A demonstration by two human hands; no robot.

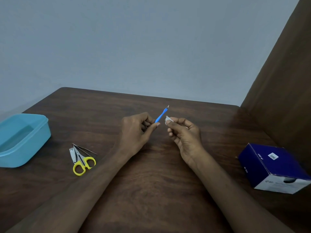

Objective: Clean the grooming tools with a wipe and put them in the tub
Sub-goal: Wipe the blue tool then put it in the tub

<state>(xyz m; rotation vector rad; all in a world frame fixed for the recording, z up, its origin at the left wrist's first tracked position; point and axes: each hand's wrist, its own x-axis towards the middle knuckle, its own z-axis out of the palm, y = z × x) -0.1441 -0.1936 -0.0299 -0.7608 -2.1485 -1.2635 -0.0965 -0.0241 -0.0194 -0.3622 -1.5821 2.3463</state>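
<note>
Above the middle of the dark wooden table [151, 174], the left hand [136, 130] pinches the lower end of a blue-handled cuticle tool [159, 117] between thumb and curled fingers, the tool slanting up and away to the right with its small metal tip uppermost. Just beside it, not touching, the right hand [185, 133] pinches a small folded white wipe [168, 119] at its fingertips; most of the wipe is hidden inside the fingers, so only a pale corner shows. At the left edge of the table sits the open light-blue plastic tub [25, 140], partly cut off by the frame; its inside looks bare, though the dim light makes that hard to confirm. Near the tub, between it and the left forearm, lies a small pile of tools: yellow-handled scissors [84, 163], a metal nail clipper [72, 154] touching their blades, and thin dark strips [85, 149] crossing behind them, possibly nail files. On the right side rests a dark blue cardboard box [272, 167], tilted, its print too small to read, close to a brown panel [289, 73] rising along the right edge. A plain grey wall [134, 39] stands behind the table.
</note>
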